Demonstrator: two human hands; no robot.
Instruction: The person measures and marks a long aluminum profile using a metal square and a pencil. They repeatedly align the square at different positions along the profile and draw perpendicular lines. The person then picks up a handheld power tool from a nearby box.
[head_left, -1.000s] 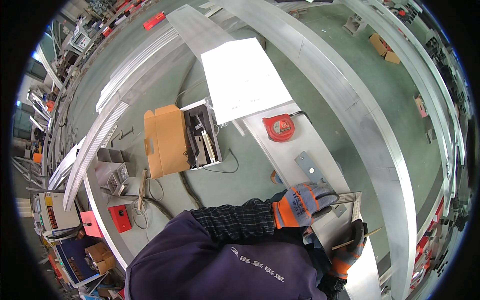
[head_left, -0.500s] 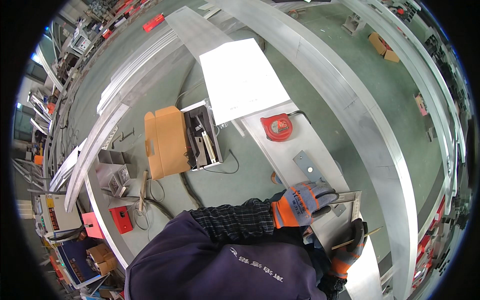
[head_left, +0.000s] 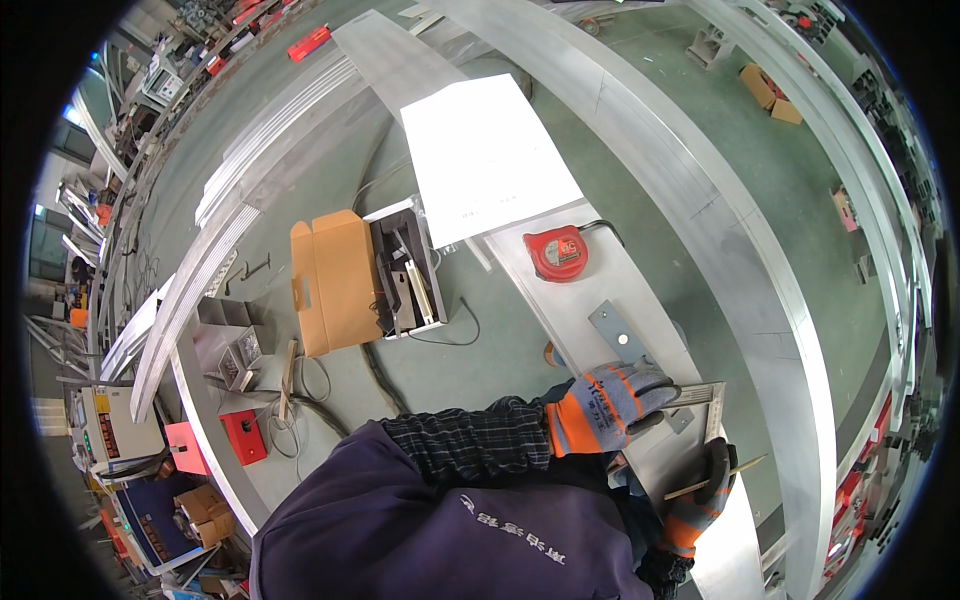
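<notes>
My left hand [head_left: 612,406], in a grey and orange work glove, is closed over one end of a metal try square [head_left: 712,397] on the long flat aluminium beam [head_left: 648,285]. The square's other arm points toward me along the beam's right edge. In my right hand [head_left: 702,500], gloved in dark grey and orange, is a thin pencil [head_left: 745,464], lying crosswise over the beam just below the square. Its fingers are curled around it. A grey metal plate with holes [head_left: 617,332] rests on the beam beyond my left hand, partly covered by it.
A red tape measure [head_left: 557,254] and a white paper sheet [head_left: 490,160] lie farther along the beam. An open cardboard box with tools [head_left: 335,285] stands to the left. A long curved-looking aluminium profile [head_left: 700,190] runs along the right. Cables lie on the green floor.
</notes>
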